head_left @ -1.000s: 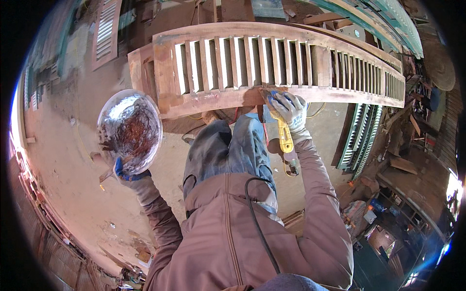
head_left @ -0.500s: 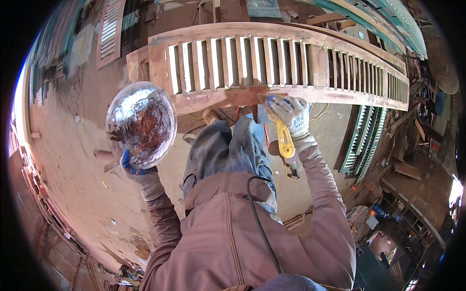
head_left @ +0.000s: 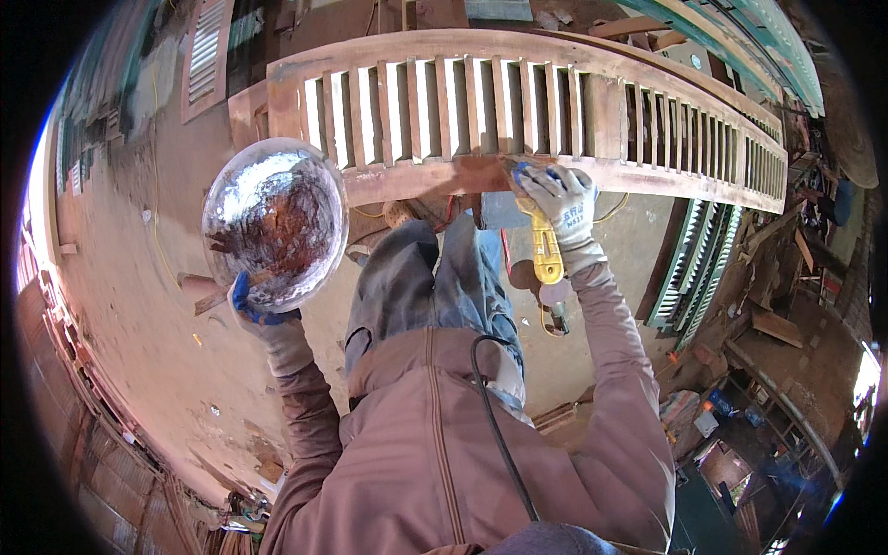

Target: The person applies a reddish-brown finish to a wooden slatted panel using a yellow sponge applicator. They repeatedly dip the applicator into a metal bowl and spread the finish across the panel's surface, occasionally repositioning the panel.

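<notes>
- Brown zip-front jacket point(head_left: 425, 435) and worn blue jeans point(head_left: 398, 277), mine, nearest the lens.
- My left hand point(head_left: 264, 322), pale glove with blue fingers: clamped on the near rim of a round, shiny silvery bowl point(head_left: 254, 180), left of my knees, tilted, reddish-brown paste point(head_left: 287, 227) inside.
- My right hand point(head_left: 564, 203), matching glove: fingers wrapped around a yellow-handled flat scraper point(head_left: 546, 250); blade at the near rail, contact unclear.
- Long reddish-brown wooden louvered shutter point(head_left: 606, 116): lies crosswise beyond my knees, a darker patch by the blade.
- Green louvered shutters point(head_left: 698, 268): farther right.
- Pale-slatted wooden panel point(head_left: 205, 60): far left.
</notes>
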`<move>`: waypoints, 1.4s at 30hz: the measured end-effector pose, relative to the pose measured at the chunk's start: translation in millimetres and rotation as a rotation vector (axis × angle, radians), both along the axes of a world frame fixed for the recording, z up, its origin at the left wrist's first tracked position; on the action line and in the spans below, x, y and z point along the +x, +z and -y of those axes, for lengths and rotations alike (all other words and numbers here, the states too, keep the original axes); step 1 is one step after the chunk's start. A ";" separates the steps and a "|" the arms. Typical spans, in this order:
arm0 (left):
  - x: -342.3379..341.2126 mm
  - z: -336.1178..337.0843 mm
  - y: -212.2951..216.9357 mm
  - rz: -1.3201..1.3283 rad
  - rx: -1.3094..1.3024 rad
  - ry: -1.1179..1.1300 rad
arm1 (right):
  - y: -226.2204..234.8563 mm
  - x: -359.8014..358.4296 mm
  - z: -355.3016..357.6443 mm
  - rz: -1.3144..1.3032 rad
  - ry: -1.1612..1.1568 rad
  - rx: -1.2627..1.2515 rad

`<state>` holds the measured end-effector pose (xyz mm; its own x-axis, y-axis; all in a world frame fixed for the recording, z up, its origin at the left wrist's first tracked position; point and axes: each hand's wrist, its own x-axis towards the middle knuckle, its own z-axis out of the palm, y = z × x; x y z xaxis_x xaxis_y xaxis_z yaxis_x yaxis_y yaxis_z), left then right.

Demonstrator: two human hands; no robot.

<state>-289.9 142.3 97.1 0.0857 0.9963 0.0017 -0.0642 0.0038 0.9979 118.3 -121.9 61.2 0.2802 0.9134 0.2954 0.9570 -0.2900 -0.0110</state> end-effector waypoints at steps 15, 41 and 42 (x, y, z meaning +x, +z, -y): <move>-4.3 -5.0 2.0 -0.008 0.018 0.078 | 0.9 -12.1 -12.9 -0.121 0.038 -0.055; -24.4 -2.5 -27.8 -0.051 -0.017 0.200 | -17.9 -39.8 -82.1 -0.156 0.162 -0.158; -26.0 -1.7 -28.4 -0.046 -0.022 0.215 | -16.1 -41.0 -87.6 -0.147 0.182 -0.129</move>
